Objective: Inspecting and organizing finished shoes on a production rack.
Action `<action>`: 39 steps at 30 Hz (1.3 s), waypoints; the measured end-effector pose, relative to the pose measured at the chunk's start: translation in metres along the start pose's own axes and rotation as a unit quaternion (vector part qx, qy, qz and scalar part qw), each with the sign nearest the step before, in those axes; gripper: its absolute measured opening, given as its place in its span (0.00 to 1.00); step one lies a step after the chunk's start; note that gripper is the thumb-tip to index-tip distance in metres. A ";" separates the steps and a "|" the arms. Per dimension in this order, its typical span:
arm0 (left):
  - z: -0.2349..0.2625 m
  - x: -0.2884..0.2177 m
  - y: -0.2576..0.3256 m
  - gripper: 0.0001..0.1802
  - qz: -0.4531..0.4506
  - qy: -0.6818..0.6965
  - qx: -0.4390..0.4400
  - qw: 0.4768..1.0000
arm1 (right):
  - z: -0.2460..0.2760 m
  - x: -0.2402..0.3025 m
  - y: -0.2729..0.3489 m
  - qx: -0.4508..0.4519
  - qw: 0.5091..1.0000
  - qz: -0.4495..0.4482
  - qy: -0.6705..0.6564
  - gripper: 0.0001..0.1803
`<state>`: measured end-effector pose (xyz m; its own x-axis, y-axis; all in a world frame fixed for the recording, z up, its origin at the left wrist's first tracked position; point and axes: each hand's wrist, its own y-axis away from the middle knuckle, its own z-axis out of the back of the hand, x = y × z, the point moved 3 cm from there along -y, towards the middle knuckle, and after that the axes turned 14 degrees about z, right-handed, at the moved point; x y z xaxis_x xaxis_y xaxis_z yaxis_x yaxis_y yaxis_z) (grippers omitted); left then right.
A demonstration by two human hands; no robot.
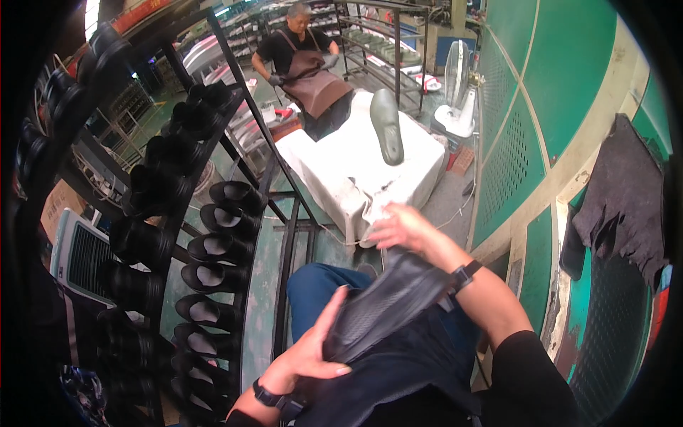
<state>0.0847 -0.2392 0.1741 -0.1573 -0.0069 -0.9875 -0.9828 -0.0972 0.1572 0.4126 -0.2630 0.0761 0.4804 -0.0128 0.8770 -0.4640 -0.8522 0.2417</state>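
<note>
A black shoe (388, 302) with a finely patterned surface lies tilted above my lap. My left hand (316, 349) grips its near left end, with the thumb and fingers on either side of it. Beyond the shoe's far end, my right hand (404, 229) has its fingers spread and a little blurred, holding nothing. The right wrist passes close by the shoe's right edge. In front of me stands a table covered with white cloth (334, 167), and a grey-green shoe last (386, 128) lies on it.
At my left a black rack (267, 135) carries rows of black shoes (213, 245). Green panels (523, 135) line the right side, with a dark ragged sheet (619, 199) hanging there. Behind the table a person in a brown apron (306, 64) sits; a white fan (457, 92) stands nearby.
</note>
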 end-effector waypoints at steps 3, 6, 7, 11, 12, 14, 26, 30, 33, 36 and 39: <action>0.018 -0.010 0.040 0.76 -0.018 -0.077 -0.129 0.989 | -0.054 -0.018 0.027 0.144 0.982 -0.038 0.118 0.33; 0.021 -0.035 0.066 0.73 -0.071 -0.209 -0.210 0.952 | -0.088 -0.028 0.080 0.293 0.949 -0.100 -0.059 0.39; 0.022 -0.046 0.070 0.72 -0.084 -0.368 -0.234 0.896 | -0.093 -0.026 0.093 0.296 0.939 -0.116 -0.130 0.40; -0.002 -0.057 0.062 0.33 -0.039 -0.473 -0.338 0.813 | -0.128 -0.025 0.137 0.337 0.908 -0.132 -0.213 0.34; -0.009 -0.053 0.059 0.25 -0.021 -0.414 -0.338 0.845 | -0.140 -0.029 0.148 0.331 0.933 -0.078 -0.119 0.31; -0.020 -0.029 0.061 0.19 0.218 -0.146 -0.257 0.930 | -0.162 -0.035 0.170 0.348 0.937 -0.034 -0.008 0.30; -0.051 0.021 0.265 0.20 0.348 0.228 -0.557 0.719 | -0.059 -0.033 0.113 0.181 0.981 0.074 0.002 0.23; -0.055 0.028 0.396 0.30 0.558 0.042 -0.549 0.621 | -0.055 -0.038 0.107 0.178 0.983 0.054 -0.011 0.23; -0.056 0.049 0.466 0.33 0.686 -0.182 -0.492 0.504 | -0.057 -0.043 0.108 0.192 0.980 0.053 0.026 0.24; -0.070 0.091 0.499 0.29 0.717 -0.226 -0.415 0.512 | -0.062 -0.053 0.111 0.203 0.976 0.053 0.054 0.25; -0.084 0.126 0.513 0.23 0.703 -0.270 -0.456 0.474 | -0.070 -0.067 0.118 0.222 0.969 0.030 0.102 0.24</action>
<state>-0.4315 -0.3731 0.1292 -0.8383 -0.4715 0.2737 0.5432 -0.7657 0.3446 0.2735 -0.3256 0.0747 0.2840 -0.0046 0.9588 -0.0986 -0.9948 0.0244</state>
